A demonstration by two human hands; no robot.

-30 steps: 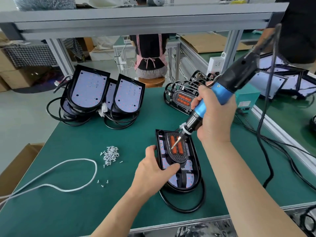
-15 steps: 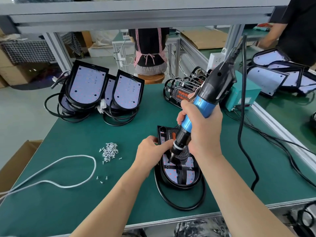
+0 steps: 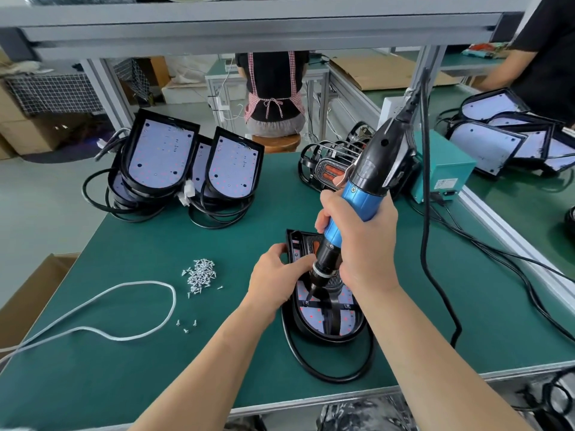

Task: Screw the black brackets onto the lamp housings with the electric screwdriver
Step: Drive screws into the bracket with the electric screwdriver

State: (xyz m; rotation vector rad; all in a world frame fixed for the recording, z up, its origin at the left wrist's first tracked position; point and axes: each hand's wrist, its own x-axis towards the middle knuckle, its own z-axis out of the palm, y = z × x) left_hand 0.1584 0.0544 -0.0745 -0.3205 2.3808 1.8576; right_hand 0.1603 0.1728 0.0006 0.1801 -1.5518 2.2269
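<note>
Your green-topped bench (image 3: 124,368) sits under a grey aluminium shelf frame (image 3: 249,29). Pale floor (image 3: 37,213) lies to your left, a cardboard box (image 3: 28,300) beside the bench. Beyond the far edge stands a wooden stool (image 3: 277,144); another green bench (image 3: 513,200) flanks your right

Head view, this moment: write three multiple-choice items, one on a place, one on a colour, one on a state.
1. Where is the pile of loose screws relative to the lamp housing being worked on?
A. To its left on the green mat
B. To its right
C. On the shelf above

2. What colour is the grip of the electric screwdriver?
A. Red
B. Blue
C. Yellow

3. What is the right hand doing?
A. Lying flat on the mat
B. Picking up a screw
C. Gripping the screwdriver

Answers: 1 A, the screws lie left of the housing; 2 B, the barrel is blue; 3 C, its fingers wrap the tool.
</note>
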